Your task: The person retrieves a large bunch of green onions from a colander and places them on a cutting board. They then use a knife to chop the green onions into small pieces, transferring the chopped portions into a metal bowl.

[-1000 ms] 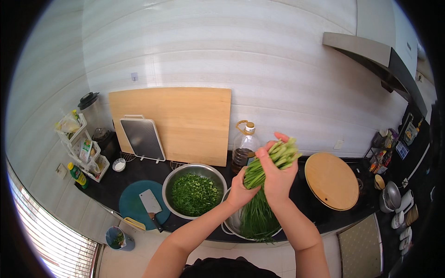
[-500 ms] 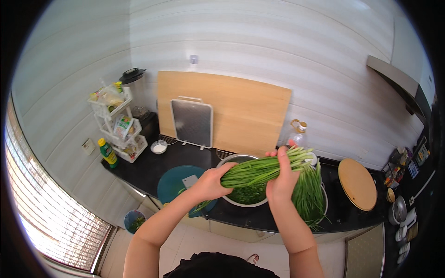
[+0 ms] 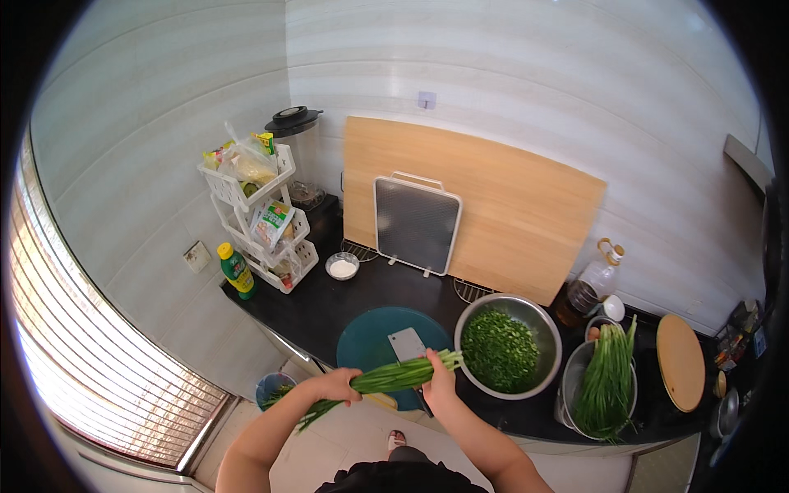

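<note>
My left hand (image 3: 335,385) is closed round the leafy side of a bunch of garlic chives (image 3: 386,376), whose green tips trail out toward the lower left. Around the pale stem end, my right hand (image 3: 440,381) grips the same bunch. Both hold it level over the front edge of a round green cutting board (image 3: 362,337). A cleaver (image 3: 406,343) with a grey blade lies on the board, its handle partly hidden by my right hand. To the right stands a steel bowl (image 3: 556,329) of chopped chives (image 3: 500,349). Beyond it, more whole chives (image 3: 606,382) fill a metal pot (image 3: 568,403).
A white tiered rack (image 3: 288,172), a green bottle (image 3: 236,271) and a small bowl of white powder (image 3: 342,265) stand at left. A large wooden board (image 3: 518,205) and a framed dark board (image 3: 417,222) lean on the wall. An oil bottle (image 3: 588,292) stands behind the pot.
Both hands have carried the bunch leftward and down, from above the steel bowl to the cutting board. The view has shifted, so the bowl and pot now show fully.
</note>
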Demonstrator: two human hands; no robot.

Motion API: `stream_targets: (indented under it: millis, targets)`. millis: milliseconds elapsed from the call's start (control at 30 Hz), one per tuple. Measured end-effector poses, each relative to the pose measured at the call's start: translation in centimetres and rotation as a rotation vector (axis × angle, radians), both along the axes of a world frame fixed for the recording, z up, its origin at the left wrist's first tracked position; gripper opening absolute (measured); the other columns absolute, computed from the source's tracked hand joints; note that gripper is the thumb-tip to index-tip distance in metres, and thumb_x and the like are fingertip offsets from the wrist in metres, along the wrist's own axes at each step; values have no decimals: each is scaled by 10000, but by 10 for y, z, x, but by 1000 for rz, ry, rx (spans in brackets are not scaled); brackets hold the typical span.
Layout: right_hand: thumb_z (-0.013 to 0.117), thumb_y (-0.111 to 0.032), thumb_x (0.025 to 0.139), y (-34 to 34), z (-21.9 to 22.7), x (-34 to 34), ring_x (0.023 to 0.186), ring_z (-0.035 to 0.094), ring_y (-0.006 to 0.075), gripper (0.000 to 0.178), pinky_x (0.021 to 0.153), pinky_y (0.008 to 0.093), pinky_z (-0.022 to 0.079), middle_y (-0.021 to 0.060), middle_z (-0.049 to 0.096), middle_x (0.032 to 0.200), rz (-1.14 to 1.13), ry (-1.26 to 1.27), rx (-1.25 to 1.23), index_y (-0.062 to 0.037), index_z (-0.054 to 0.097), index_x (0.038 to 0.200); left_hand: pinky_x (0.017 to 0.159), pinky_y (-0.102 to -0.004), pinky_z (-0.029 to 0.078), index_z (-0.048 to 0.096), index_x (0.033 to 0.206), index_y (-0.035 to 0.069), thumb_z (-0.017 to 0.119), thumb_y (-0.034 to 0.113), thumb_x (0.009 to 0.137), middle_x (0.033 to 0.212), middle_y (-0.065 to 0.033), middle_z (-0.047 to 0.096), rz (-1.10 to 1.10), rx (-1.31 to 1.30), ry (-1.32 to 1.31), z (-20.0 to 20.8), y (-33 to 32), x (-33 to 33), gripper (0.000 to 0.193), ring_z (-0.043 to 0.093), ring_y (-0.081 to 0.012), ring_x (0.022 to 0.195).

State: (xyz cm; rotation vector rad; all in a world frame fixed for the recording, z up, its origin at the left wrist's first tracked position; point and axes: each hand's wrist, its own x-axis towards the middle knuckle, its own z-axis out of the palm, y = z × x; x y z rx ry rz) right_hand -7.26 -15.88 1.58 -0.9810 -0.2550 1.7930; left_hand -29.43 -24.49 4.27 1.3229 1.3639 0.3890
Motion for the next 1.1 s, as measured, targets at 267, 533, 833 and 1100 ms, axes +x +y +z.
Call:
stream_targets:
  millis: [267,533,833,1100]
  targets:
    - [639,-30,803,61,-105,-50,773,636,221,206,640,344,541,86,591,954,-82,-226,-321,-32,538,982,542,-283,487,523,1044,-20,658,104,717,716,-68,559,-58,-197,76,-69,58,-46,376,569,-136,568]
    - [756,-282,748,102,-118,-43,1016,565,266,556,813,328,480,109,550,1126,86,-339,-285,-19,496,1163,475,-342,464,547,953,-113,656,212,682,732,-160,609,-4,-184,126,-149,116,-60,437,570,-210,512]
    - [684,-170,646,-2,-122,-24,932,524,361,455,778,434,467,167,513,1007,475,-1867,422,-14,516,1039,437,-293,419,557,885,-70,653,163,693,670,-81,555,109,-455,-96,-166,141,-77,317,505,-165,496]
    - [647,-164,629,-9,-133,-20,838,550,358,503,711,439,480,179,528,963,509,-2104,310,-29,464,1078,429,-299,382,565,828,24,617,166,735,660,-44,528,81,-610,-182,-142,148,-95,177,476,-134,489]
